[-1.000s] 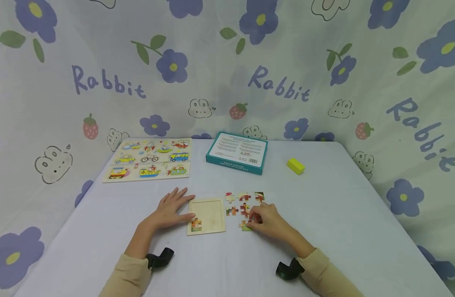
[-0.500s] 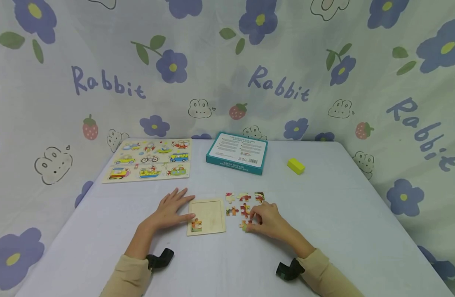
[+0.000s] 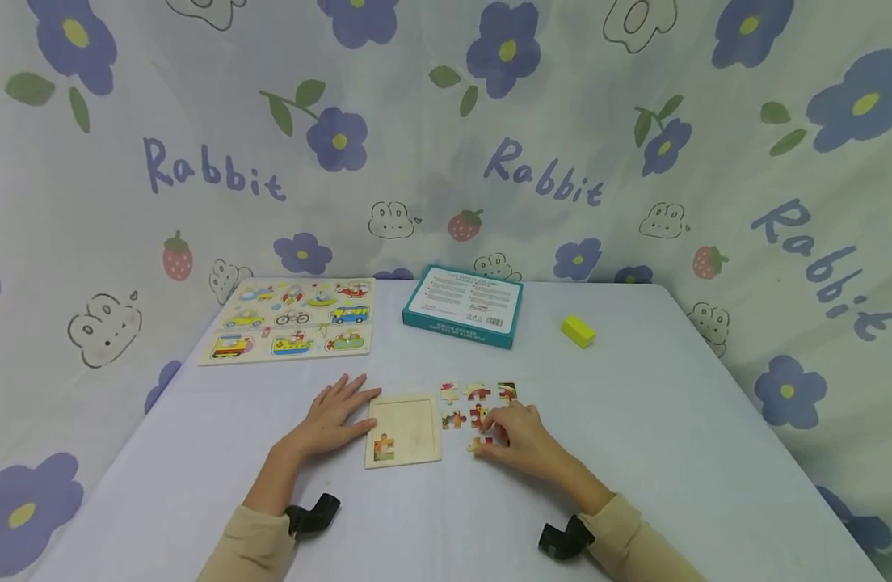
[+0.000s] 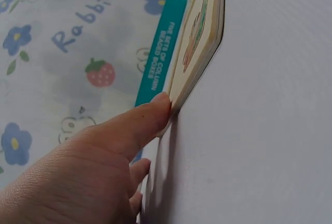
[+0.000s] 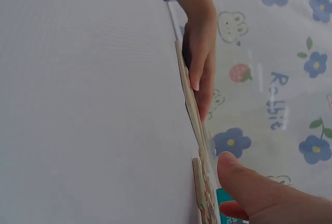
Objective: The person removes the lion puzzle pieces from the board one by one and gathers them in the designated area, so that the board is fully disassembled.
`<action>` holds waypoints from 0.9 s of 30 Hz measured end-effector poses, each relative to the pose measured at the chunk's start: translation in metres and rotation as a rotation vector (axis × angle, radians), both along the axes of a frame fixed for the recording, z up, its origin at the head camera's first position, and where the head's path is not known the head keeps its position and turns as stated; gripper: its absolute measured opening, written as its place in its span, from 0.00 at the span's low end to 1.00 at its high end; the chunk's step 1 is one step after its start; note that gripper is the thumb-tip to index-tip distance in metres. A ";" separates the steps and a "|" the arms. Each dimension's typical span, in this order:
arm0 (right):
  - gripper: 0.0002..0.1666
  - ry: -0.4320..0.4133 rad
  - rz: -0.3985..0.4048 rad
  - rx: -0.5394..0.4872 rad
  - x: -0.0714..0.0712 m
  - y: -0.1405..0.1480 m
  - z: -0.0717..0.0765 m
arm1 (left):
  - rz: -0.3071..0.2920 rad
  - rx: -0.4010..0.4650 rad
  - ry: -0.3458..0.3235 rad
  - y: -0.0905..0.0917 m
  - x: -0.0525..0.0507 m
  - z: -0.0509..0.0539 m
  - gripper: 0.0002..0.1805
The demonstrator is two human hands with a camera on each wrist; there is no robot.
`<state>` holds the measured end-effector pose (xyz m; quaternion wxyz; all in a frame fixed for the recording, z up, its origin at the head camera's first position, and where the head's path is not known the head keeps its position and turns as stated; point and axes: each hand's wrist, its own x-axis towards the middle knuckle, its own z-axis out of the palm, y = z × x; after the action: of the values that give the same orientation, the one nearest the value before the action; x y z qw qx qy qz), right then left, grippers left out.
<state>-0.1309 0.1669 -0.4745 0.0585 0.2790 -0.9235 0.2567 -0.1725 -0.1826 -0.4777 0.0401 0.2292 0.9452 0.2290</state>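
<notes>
My left hand lies spread at the left side of a square wooden puzzle tray, its thumb touching the tray's edge. One jigsaw piece sits in the tray's lower left corner. Right of the tray, my right hand hovers over loose jigsaw pieces, thumb and forefinger apart. Below them a jigsaw piece is partly hidden by the thumb. In the right wrist view, the thumb appears above a flat piece, with a gap between. The other right fingers are largely hidden.
Behind the tray lie a vehicle picture board and a teal box. A yellow block stands at the back right. Several loose jigsaw pieces, including a red-topped one, lie beside the tray. A patterned curtain hangs behind the table.
My right hand has shifted slightly left, its thumb now covering more of the lowest loose piece. The left hand stays against the tray. The head view has tilted slightly.
</notes>
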 end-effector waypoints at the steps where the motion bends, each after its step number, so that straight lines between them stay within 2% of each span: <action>1: 0.17 0.006 -0.001 0.001 0.000 -0.001 0.000 | 0.002 0.002 0.000 0.000 0.000 -0.001 0.31; 8: 0.14 0.048 0.029 -0.020 0.003 -0.008 0.000 | 0.002 0.012 -0.001 -0.002 0.002 -0.003 0.31; 15: 0.12 0.131 0.127 -0.003 -0.001 -0.018 0.002 | 0.008 0.004 0.002 -0.002 0.002 -0.004 0.32; 27: 0.13 0.178 0.304 0.088 -0.008 -0.050 0.013 | 0.008 -0.010 0.017 0.001 0.003 0.000 0.31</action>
<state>-0.1388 0.1170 -0.4616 0.0883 0.4393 -0.8722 0.1962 -0.1699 -0.1817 -0.4781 0.0323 0.2272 0.9475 0.2227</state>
